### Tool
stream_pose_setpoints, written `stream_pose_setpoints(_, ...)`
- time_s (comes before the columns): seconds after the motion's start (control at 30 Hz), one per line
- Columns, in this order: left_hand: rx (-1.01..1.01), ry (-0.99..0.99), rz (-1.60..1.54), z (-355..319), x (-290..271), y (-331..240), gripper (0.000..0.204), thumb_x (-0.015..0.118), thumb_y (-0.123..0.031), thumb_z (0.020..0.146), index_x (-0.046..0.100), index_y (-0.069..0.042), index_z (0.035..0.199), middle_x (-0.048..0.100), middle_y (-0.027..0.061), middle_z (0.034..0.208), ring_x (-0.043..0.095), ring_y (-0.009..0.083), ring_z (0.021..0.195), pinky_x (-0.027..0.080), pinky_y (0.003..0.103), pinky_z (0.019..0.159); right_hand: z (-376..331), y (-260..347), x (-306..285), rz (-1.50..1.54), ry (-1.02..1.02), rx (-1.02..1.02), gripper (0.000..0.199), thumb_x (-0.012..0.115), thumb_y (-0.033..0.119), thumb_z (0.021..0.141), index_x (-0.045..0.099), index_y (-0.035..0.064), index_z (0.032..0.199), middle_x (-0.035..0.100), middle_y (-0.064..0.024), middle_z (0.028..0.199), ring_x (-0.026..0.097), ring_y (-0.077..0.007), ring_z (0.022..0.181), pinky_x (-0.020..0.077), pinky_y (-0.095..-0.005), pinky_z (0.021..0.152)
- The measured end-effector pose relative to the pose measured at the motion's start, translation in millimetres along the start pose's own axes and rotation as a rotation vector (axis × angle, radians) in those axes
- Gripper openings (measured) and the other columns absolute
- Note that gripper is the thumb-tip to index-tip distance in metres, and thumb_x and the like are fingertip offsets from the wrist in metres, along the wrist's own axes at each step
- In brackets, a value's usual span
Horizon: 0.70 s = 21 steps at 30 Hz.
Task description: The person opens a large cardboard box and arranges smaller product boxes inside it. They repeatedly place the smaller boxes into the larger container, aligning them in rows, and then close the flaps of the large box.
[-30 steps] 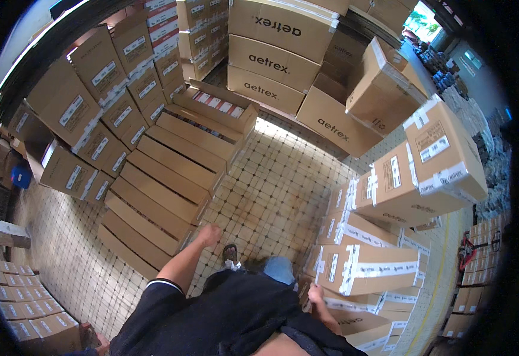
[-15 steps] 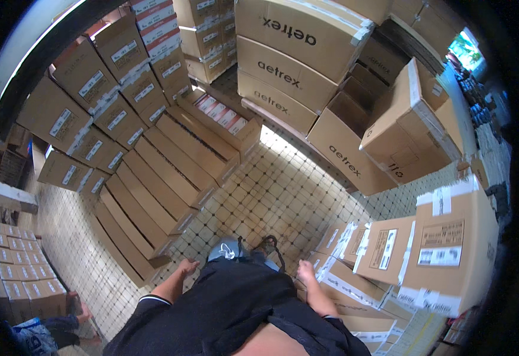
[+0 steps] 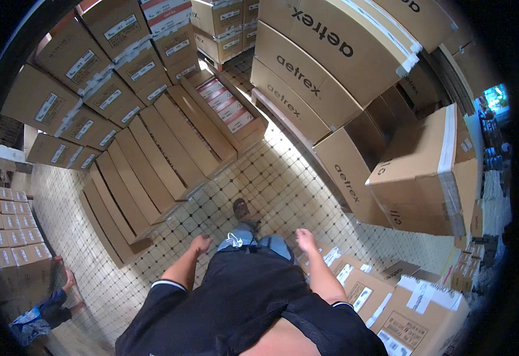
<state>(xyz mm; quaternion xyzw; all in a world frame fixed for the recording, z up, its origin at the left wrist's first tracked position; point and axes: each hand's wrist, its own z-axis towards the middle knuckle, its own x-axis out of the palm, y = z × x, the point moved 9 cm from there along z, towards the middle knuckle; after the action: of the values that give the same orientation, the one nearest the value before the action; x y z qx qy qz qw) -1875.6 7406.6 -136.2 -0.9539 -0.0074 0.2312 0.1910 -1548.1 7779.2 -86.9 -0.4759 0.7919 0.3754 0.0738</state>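
My left hand (image 3: 200,244) hangs in front of my left thigh, fingers loosely curled, with no object showing in it. On the other side, my right hand (image 3: 305,240) is held out at hip height, closed like a loose fist and also bare. Neither hand touches a box. Nearest my left hand is the row of long brown cartons (image 3: 152,160) standing on the tiled floor. Close by my right forearm sits a group of taped, labelled cartons (image 3: 360,291). One of my feet (image 3: 241,209) is stepping forward.
Tall stacks of labelled cartons (image 3: 84,71) rise at the far left. An open carton (image 3: 250,127) holds red-and-white boxes. Large printed cartons (image 3: 313,77) stand ahead, with a tilted carton (image 3: 413,178) at right. Another person (image 3: 48,311) is at the lower left by small stacked boxes (image 3: 10,237).
I have stepped forward, and my view has turned. The cartons on my right now lie lower in view. Both hands have shifted slightly upward in view, still holding nothing.
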Motion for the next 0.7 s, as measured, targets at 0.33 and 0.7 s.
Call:
stream_pose_setpoints(0.33,0.285,-0.25,-0.329,50.8,-109.3,-214.8,0.056,0.061,-0.044,0.091,0.06,0.0,0.126,0.067,0.0214,0.12,0.064,0.0336,0.113,0.05,0.04,0.095,73.9,39.9,-57.9,-0.37,0.082,-0.077,0.047,0.055,0.04,0.098,0.064,-0.0009,0.12,0.07,-0.015,0.097,0.067,-0.0224,0.087,0.0534,-0.0362,0.079)
stream_pose_setpoints(0.7,-0.449,-0.218,-0.533,-55.1,51.9,-89.4,0.055,0.064,-0.035,0.09,0.06,0.004,0.128,0.065,0.0226,0.123,0.064,0.0303,0.114,0.05,0.037,0.096,183.9,159.6,-74.2,-0.637,0.319,-0.189,0.055,0.045,0.051,0.098,0.065,0.0045,0.12,0.067,-0.0193,0.118,0.061,-0.0347,0.114,0.0446,-0.0416,0.099)
